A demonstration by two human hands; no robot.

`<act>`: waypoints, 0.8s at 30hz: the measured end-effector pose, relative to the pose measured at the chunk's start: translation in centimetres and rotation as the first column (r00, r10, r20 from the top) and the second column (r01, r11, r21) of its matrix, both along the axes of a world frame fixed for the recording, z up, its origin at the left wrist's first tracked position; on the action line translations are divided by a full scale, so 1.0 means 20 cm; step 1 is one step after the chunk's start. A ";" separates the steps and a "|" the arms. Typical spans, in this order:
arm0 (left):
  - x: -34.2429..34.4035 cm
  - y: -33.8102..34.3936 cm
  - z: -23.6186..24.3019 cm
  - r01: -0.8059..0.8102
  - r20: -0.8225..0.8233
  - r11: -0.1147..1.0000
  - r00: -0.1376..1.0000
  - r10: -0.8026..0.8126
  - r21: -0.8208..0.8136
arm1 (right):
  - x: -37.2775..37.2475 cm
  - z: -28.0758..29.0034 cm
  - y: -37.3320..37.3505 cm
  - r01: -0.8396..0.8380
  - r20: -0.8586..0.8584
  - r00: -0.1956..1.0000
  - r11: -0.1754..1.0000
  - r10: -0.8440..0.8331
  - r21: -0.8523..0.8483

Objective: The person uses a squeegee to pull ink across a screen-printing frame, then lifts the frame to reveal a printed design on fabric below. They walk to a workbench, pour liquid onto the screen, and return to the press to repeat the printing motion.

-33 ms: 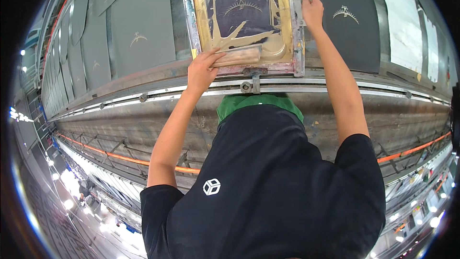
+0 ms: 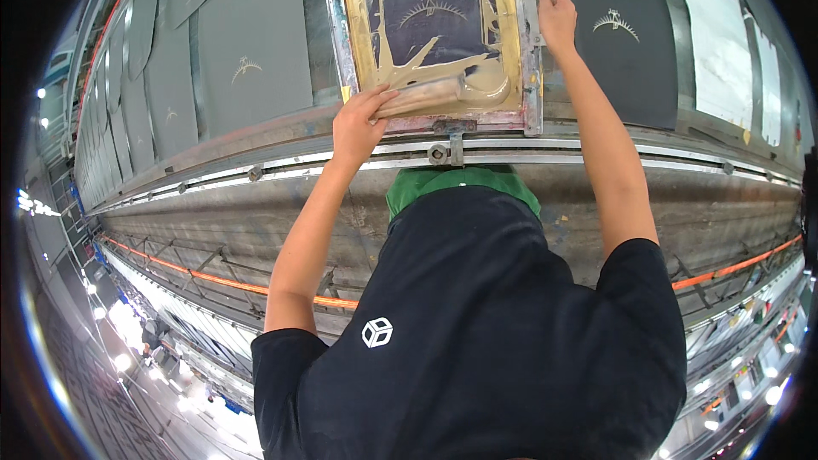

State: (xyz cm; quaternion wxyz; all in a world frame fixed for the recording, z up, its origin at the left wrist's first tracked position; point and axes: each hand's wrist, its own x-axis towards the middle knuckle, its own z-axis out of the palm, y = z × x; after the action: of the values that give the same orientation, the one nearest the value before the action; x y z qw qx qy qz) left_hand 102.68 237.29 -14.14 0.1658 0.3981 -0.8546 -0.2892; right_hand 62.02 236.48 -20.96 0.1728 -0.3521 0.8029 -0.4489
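Observation:
A screen printing frame [image 2: 530, 89] lies in front of me, with yellowed borders and a dark mesh showing a pale crown-like arc design. Cream-coloured ink [image 2: 486, 83] is pooled and streaked along the near end of the mesh. My left hand [image 2: 361, 123] is closed round the left end of a squeegee [image 2: 422, 97], which lies crosswise over that ink; its lower edge is blurred. At the frame's right side my right hand [image 2: 556, 21] has its fingers curled on the metal edge, beside a small bracket [image 2: 538, 40].
Dark grey sheets with the pale design lie along the table on both sides, one at right [image 2: 626, 51] and one at left [image 2: 247, 34]. White sheets [image 2: 724, 51] are farther right. A metal rail [image 2: 290, 169] with stops runs along the near edge; an orange bar [image 2: 213, 277] is lower.
The squeegee has shifted slightly, its right end a little lower, uncovering more of the ink beside it. Both hands stay in nearly the same place.

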 end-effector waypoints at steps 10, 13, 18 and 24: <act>-0.01 0.01 0.02 -0.267 -0.039 0.958 0.961 0.272 0.101 | 0.01 0.01 -0.01 0.031 -0.014 0.999 0.999 -0.031 0.024; -0.03 -0.03 -0.02 -0.189 -0.005 0.979 0.982 0.190 0.079 | 0.02 -0.03 -0.04 0.015 -0.086 0.996 0.998 -0.010 0.056; 0.02 0.09 -0.13 0.117 0.153 0.975 0.984 -0.088 -0.188 | 0.03 -0.09 -0.03 -0.014 -0.101 0.995 1.000 0.012 -0.016; 0.04 0.22 -0.14 0.206 0.147 0.963 0.972 -0.182 -0.172 | 0.02 -0.06 -0.03 0.009 -0.008 1.000 0.998 -0.009 0.061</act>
State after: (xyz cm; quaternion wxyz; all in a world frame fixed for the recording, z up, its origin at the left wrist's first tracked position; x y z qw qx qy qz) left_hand 103.48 241.77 -16.96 0.1171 0.3132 -0.9217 -0.1965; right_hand 62.33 235.96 -22.12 0.1784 -0.3447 0.8185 -0.4235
